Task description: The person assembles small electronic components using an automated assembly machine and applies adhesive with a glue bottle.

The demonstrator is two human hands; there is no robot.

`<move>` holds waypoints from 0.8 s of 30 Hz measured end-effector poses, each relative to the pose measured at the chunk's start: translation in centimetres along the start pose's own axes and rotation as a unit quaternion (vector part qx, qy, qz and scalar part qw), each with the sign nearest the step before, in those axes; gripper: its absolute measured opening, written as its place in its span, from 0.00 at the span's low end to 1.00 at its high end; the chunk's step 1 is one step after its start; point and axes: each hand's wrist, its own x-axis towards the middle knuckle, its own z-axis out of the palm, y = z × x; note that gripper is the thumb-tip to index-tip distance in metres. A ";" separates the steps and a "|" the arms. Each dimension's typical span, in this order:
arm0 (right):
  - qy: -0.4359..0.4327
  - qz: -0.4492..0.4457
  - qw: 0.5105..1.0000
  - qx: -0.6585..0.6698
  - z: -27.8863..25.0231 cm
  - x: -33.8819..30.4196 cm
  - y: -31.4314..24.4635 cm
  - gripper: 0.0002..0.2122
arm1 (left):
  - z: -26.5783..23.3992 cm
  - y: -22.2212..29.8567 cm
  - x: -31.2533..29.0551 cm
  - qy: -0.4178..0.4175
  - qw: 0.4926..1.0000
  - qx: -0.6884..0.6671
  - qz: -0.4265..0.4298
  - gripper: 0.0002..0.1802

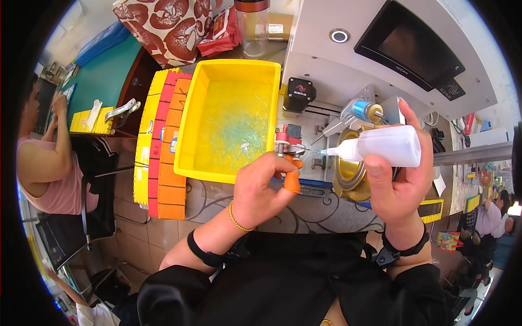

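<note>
My left hand (255,190) is closed around a small hand tool with orange handles (292,182), whose metal head points up beside the bin's right edge. In my right hand (399,195) is a white translucent squeeze bottle (391,146), tipped sideways between thumb and fingers. Its thin nozzle points left, close to the tool's head; whether they touch I cannot tell. Left of both hands stands a yellow plastic bin (234,63) with thin pale greenish strands (239,133) on its floor. A gold-coloured round metal part (343,182) sits behind my right hand.
A white machine with a dark screen (408,46) and a black motor (299,95) stands ahead right. Yellow, red and orange slatted strips (171,157) line the bin's left side. A clear jar (254,32) and patterned bag (163,27) stand behind. A person (54,157) sits at left.
</note>
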 end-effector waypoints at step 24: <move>0.080 0.162 0.971 0.156 0.6 -0.8 -1.0 0.21 | 0.2 0.0 -0.2 0.015 1.000 -0.021 0.000 0.05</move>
